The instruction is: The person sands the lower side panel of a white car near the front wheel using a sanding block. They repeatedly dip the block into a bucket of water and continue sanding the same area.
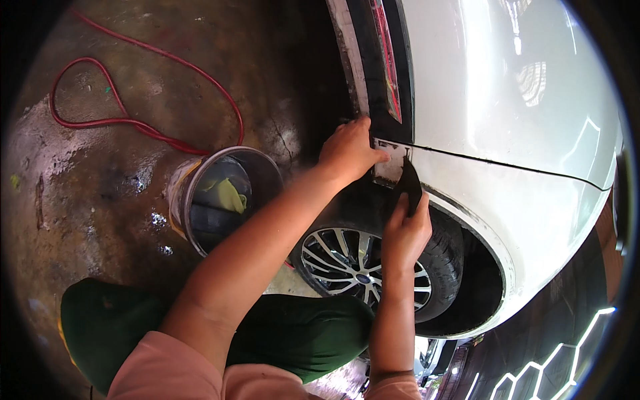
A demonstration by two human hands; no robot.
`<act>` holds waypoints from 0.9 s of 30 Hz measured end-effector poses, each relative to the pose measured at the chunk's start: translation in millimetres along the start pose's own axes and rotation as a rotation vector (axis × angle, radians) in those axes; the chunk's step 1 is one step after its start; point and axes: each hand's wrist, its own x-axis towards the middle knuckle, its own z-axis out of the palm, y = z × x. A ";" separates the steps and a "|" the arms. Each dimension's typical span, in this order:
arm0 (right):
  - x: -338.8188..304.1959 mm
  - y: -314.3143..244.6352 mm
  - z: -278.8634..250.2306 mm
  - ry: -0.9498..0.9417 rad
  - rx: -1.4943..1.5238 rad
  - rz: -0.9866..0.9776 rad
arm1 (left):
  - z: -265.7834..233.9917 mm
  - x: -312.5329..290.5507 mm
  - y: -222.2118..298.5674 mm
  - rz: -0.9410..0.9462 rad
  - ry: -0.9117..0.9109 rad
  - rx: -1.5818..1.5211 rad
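The right hand pinches a dark, pointy piece by a white car.
The piece points to 12 o'clock, near the car's corner. The left hand, at 10 o'clock from it, touches the edge, thumb apart; I cannot tell if it grips. A wheel is at 7, a bucket with a green cloth at 9, a red hose at 10.

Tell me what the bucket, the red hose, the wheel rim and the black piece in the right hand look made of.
Bucket: likely plastic, with a smooth grey inner wall. Red hose: probably rubber or soft plastic, bending in loose loops. Wheel rim: seemingly metal, given its shiny silver spokes. Black piece: matte and thin, perhaps rubber; too dark to be sure.
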 end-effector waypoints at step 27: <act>3.4 1.9 -0.1 -0.047 0.054 0.124 | -2.2 1.4 -8.3 0.091 0.001 0.022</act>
